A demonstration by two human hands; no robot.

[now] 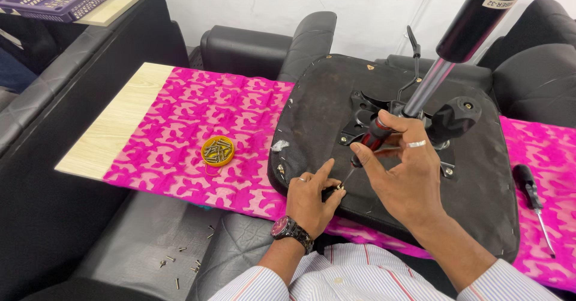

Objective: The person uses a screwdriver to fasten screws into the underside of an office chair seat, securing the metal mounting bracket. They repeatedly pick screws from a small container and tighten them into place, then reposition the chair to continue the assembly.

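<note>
Right hand (408, 175) clamped on a screwdriver (367, 146), left fingers (327, 181) pinching its screw (340, 187) on the upturned seat base (336, 97): keeping the shaft upright should prevent slipping.

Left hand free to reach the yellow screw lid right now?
Probably not without letting go: the left hand is pinching a screw at the screwdriver tip on the seat base. The yellow lid lies unobstructed on the pink cloth to its left.

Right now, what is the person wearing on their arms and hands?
Both arms have white shirt sleeves with thin red and blue stripes. The left hand has a dark, round-faced wristwatch and a ring; the right hand has a silver ring.
</note>
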